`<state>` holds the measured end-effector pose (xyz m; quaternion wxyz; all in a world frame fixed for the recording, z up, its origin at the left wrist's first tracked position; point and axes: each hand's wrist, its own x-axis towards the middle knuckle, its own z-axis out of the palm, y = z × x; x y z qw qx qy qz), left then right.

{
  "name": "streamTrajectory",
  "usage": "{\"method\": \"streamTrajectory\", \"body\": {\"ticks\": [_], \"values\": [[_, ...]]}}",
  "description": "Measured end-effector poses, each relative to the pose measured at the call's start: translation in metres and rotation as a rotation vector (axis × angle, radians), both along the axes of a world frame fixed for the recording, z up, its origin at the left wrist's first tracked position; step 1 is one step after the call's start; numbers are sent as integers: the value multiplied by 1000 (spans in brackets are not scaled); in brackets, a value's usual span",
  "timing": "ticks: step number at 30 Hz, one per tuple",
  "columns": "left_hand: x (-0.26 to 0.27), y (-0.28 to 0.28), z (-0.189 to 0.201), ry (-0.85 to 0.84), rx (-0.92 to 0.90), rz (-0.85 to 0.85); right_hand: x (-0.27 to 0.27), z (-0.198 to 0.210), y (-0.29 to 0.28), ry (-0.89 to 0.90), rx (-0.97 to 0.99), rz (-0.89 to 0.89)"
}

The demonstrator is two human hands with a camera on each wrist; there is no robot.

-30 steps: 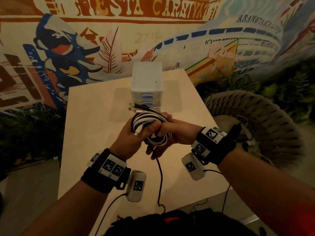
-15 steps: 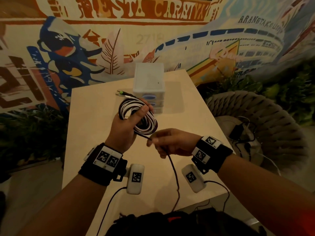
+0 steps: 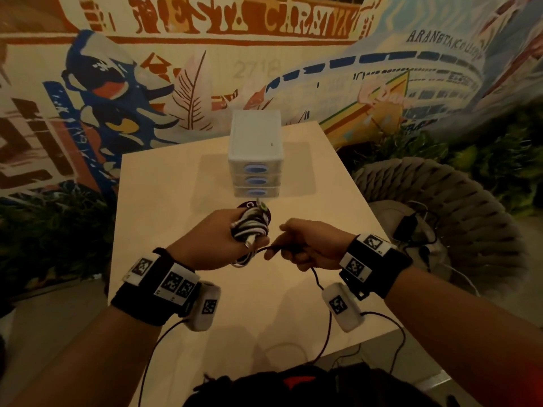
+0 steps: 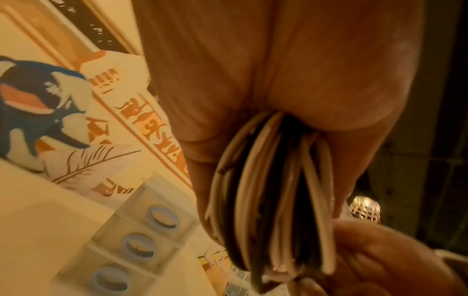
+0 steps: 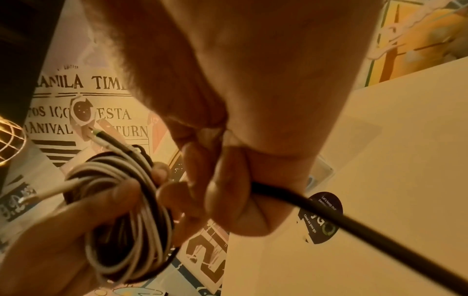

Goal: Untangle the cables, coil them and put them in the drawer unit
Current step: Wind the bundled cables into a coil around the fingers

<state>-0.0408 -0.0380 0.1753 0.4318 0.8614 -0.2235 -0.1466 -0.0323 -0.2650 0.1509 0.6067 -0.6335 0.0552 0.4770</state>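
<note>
Cables [image 3: 250, 230], white and black strands wound together into one tight coil, sit in the left hand [image 3: 214, 245] above the near half of the table [image 3: 164, 183], the thumb curled over the loops and the fingers wrapped round them from behind. A white plug juts from the near side of the coil, and a green-tipped plug [image 3: 261, 205] pokes out at its far end. One black strand, the tail [image 3: 274, 247], leaves the bottom of the coil and runs right into the right hand [image 3: 311, 245], whose fingers are closed round it in a loose fist; past the fist it drops toward the near table edge. The two hands are close together, just apart. Beyond the coil a dark round sticker [image 3: 249, 205] lies on the tabletop, partly hidden by the cables. Farther still stands the drawer unit [image 3: 255, 154], white with three closed drawers, each with a blue oval handle. A painted mural [image 3: 117, 83] covers the far wall, and a wicker chair [image 3: 440, 201] stands right of the table.
</note>
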Motion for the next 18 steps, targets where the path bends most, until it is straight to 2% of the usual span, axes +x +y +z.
{"method": "streamTrajectory", "body": {"ticks": [5,8,13,18], "values": [[-3,-10,-9,-150,436,-148,7,4,7,-14,-24,60],[-5,-16,-18,-180,551,-137,10,4,12,-78,-83,123],[-12,-22,-28,-243,700,-131,11,5,19,-280,-326,400],[-18,-29,-29,-257,792,-96,21,18,24,-281,-380,505]]}}
